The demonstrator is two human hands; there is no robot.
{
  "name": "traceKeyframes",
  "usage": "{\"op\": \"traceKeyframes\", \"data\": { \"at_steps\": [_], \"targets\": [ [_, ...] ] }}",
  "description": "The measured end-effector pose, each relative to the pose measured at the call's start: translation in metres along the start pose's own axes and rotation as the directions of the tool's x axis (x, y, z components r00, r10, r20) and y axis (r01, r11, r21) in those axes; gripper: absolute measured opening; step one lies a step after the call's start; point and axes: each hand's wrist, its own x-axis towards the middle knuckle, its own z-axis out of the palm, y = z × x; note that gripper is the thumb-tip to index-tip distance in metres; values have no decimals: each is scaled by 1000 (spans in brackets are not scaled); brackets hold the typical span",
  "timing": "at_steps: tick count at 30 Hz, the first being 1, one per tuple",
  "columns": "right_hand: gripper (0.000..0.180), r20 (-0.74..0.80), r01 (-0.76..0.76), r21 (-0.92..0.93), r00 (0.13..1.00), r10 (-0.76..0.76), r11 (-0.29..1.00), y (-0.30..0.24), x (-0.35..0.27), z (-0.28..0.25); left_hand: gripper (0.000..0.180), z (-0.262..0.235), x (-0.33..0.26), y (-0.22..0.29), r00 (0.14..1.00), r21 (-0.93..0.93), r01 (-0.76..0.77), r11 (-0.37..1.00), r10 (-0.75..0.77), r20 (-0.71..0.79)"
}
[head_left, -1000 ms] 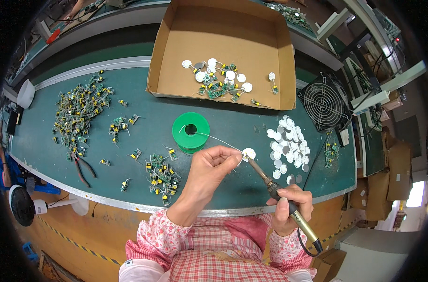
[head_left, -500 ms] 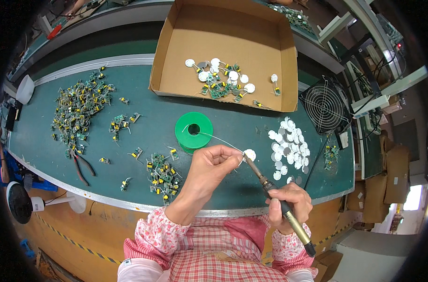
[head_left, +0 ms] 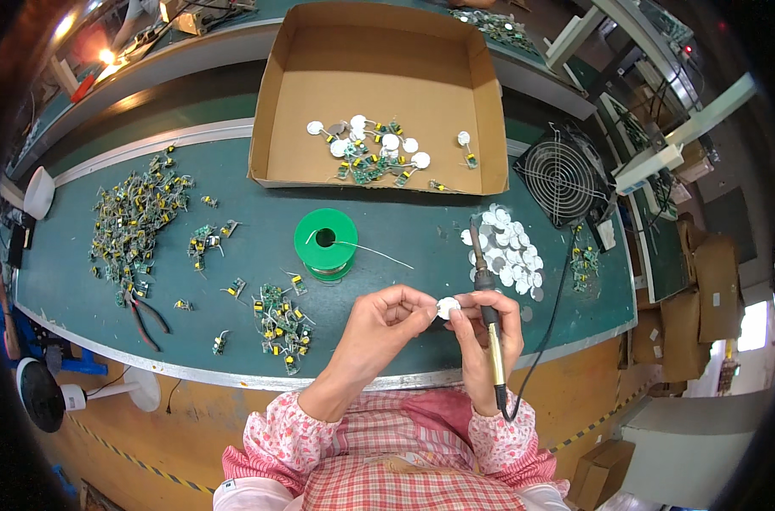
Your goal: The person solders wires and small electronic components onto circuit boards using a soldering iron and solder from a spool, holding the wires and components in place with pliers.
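My left hand (head_left: pixel 386 322) and my right hand (head_left: pixel 488 330) meet near the bench's front edge, both pinching a small white round disc (head_left: pixel 448 307) between their fingertips. My right hand also grips a soldering iron (head_left: pixel 486 319), upright with its tip pointing away from me and its black cord trailing down to the right. A green spool of solder wire (head_left: pixel 326 243) lies just beyond my left hand, with a loose wire end sticking out to the right.
An open cardboard box (head_left: pixel 379 51) at the back holds white discs and small green circuit boards. More white discs (head_left: pixel 508 254) lie right, beside a black fan (head_left: pixel 563 176). Piles of small boards (head_left: pixel 136 223) and red-handled pliers (head_left: pixel 142 317) lie left.
The soldering iron swung from slanting across the bench to upright in my right hand. My right hand rose to join my left on the white disc.
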Motion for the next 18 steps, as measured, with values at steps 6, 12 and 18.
{"op": "traceKeyframes", "data": {
  "at_steps": [6,12,18],
  "targets": [
    [24,-21,90,-51,996,-91,995,-3,-2,-13,12,4,-5,7,975,-11,114,993,-110,195],
    [24,32,81,-67,996,-79,994,-8,-4,-21,12,3,-2,4,980,133,32,991,-57,189],
    [23,49,89,-78,995,-85,993,-8,-5,-24,11,2,-2,4,985,327,-65,943,7,174]
  ]
}}
